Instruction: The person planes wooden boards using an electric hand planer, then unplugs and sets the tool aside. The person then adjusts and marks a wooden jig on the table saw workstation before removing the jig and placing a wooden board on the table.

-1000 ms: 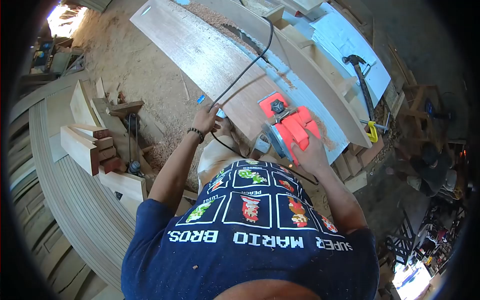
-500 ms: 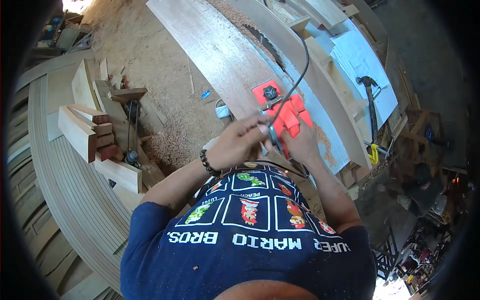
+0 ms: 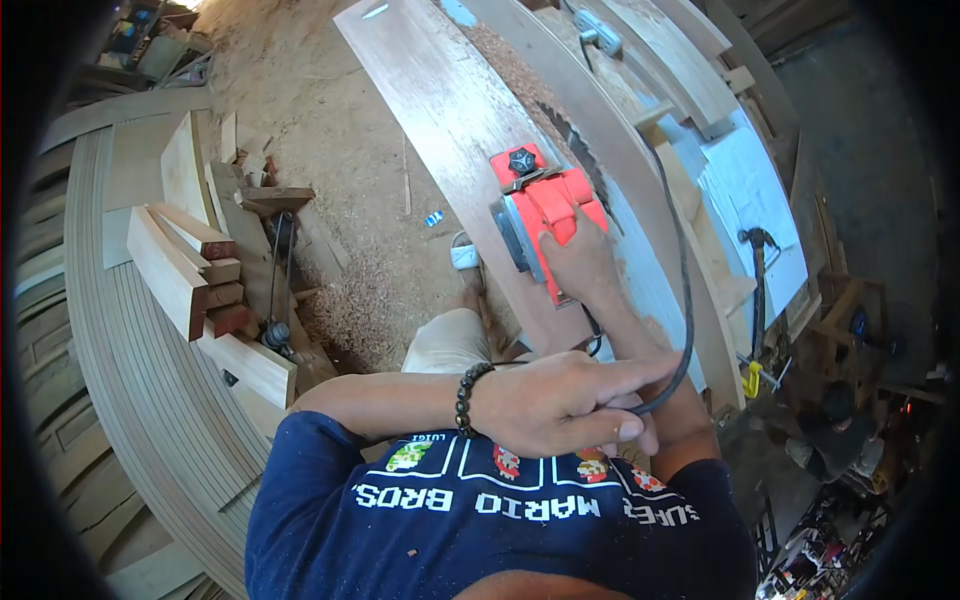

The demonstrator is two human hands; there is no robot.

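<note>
A red power planer (image 3: 550,215) with a black front knob rests on a long wooden board (image 3: 450,90). My right hand (image 3: 585,258) is wrapped round its rear handle. Across my right forearm reaches my left hand (image 3: 570,405), closed round the black power cord (image 3: 686,290), with a beaded bracelet on its wrist. From this hand the cord loops up along the right side of the bench. Just right of the planer, a toothed saw blade (image 3: 580,150) sticks up from the light blue bench top.
A hammer (image 3: 757,290) lies on white sheets (image 3: 750,190) at the right, near a yellow clamp (image 3: 752,380). Cut wood blocks (image 3: 170,270) stand at the left. A person (image 3: 840,430) sits at the lower right. Shavings cover the ground.
My left hand has moved from left of the planer across my right forearm, carrying the cord to the right. The planer has shifted forward along the board in my right hand.
</note>
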